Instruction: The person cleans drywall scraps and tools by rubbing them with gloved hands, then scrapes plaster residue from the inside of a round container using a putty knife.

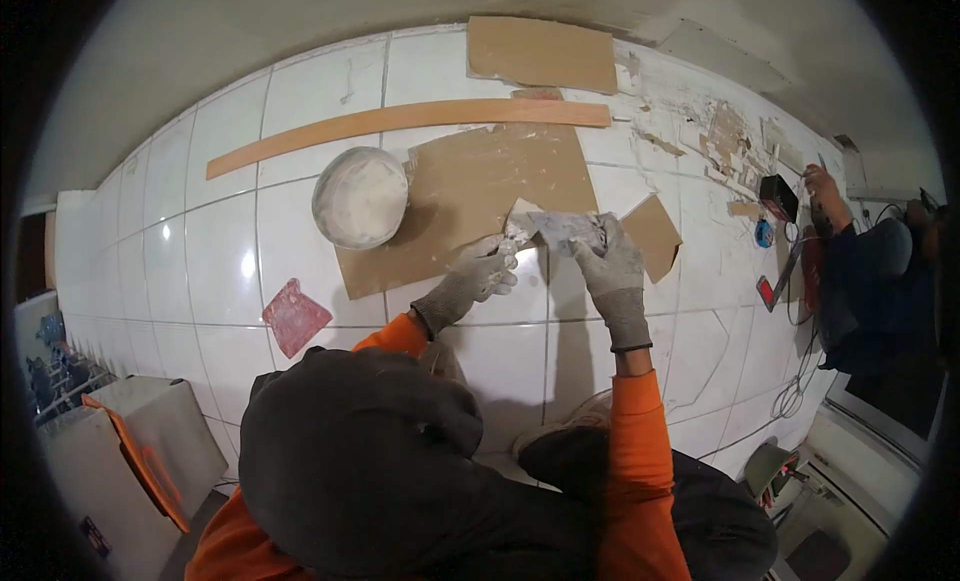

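Observation:
Both my hands wear grey gloves smeared with white and are close together over the edge of a large brown cardboard sheet (pixel 480 176). Closed fingers of my left hand (pixel 480 273) grip a small putty knife (pixel 522 224) with white paste on its blade. My right hand (pixel 612 266) is closed on a wider grey scraper (pixel 562 228), its blade pointing left and meeting the putty knife. To the left, a round bucket (pixel 364 198) of whitish paste stands on the cardboard. A smaller cardboard piece (pixel 652 237) lies just right of my right hand.
A long wooden strip (pixel 400 118) and another cardboard piece (pixel 542 53) lie ahead on white tiles. A reddish square (pixel 296 318) lies at left. At right, a co-worker's hand (pixel 828 193) is near a black box (pixel 778 199), cables and debris. White cabinets (pixel 160 431) stand lower left.

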Demonstrator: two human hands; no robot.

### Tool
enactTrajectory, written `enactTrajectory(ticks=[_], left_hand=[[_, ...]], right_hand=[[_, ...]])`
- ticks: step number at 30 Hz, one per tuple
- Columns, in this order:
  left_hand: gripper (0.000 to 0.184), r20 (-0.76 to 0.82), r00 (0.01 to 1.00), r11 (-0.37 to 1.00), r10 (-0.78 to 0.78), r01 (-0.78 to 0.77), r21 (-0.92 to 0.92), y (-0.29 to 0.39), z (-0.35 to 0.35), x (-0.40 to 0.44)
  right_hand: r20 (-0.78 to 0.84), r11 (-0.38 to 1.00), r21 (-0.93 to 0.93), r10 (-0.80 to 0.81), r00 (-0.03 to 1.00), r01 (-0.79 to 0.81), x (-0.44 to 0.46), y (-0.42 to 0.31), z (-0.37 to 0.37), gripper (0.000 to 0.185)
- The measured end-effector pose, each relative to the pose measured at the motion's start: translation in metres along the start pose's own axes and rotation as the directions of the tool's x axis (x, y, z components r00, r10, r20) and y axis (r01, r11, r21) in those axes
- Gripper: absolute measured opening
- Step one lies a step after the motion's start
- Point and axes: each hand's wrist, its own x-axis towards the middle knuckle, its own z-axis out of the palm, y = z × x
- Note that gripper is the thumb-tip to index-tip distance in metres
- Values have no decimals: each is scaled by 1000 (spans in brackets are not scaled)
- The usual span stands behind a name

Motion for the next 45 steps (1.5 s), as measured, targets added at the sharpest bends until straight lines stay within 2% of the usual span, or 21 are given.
enactTrajectory(ticks=[1,4,5,7,8,9,11,13,16,19,22,27,30,34,36,37,39,40,42,45], left_hand=[[21,-42,999,1000,-22,22,-11,-3,2,-1],[24,-78,997,999,5,-8,-40,-8,11,0],[25,0,1000,982,-21,20,-190,-17,6,7],[28,154,987,877,-38,107,-468,-26,-1,16],[28,91,995,935,-29,59,-349,-33,-5,16],[28,30,999,975,-13,19,-219,-13,10,0],[28,-47,999,997,18,-22,-79,-4,20,-9],[30,-84,996,997,28,-34,-69,-8,22,-7],[32,-111,992,994,-65,74,79,-12,18,2],[31,-80,995,998,60,-61,-16,-12,21,-7],[30,-169,985,998,46,-38,53,-15,24,0],[29,-142,990,999,1,4,39,7,32,-10],[23,-137,990,997,-14,23,70,3,28,-10],[15,-198,978,998,59,-61,-5,2,37,-10],[13,-169,985,999,-21,27,32,3,30,-9],[12,-152,987,997,-59,67,48,2,29,-8],[11,-146,989,1000,-11,8,-19,-4,30,-7],[11,-150,988,998,24,-33,-53,-3,28,-4],[8,-184,983,1000,2,-3,-1,0,27,-1],[6,-167,985,999,-49,52,12,-4,24,-6]], right_hand=[[-67,952,-285,-133,989,109,0,1,2,33],[196,816,-567,-5,981,117,-7,-22,14,31],[289,803,-575,20,957,157,-9,-36,15,37],[357,798,-532,-92,930,283,-21,-27,27,42],[390,792,-505,-146,909,344,-25,-24,33,44],[447,786,-521,-80,891,332,-27,-27,35,50],[383,789,-485,-196,903,377,-26,-21,40,52],[334,773,-486,-267,904,408,-24,-13,47,54],[325,721,-548,-283,902,424,-24,-10,56,46],[363,677,-599,-245,899,427,-26,-15,59,39],[357,670,-602,-261,897,435,-24,-13,61,33],[271,632,-615,-392,879,472,-25,-10,66,28],[333,654,-629,-263,906,421,-20,-16,70,29],[297,658,-637,-272,915,402,-21,-12,76,32],[330,661,-635,-236,914,400,-17,-10,74,33],[309,680,-606,-275,910,412,-15,-9,74,33],[245,710,-558,-353,903,429,-8,-8,71,33],[278,703,-582,-301,912,409,-8,-9,71,33],[348,692,-618,-185,919,373,-16,-16,75,34],[425,766,-557,-67,902,320,-9,-24,65,50]])
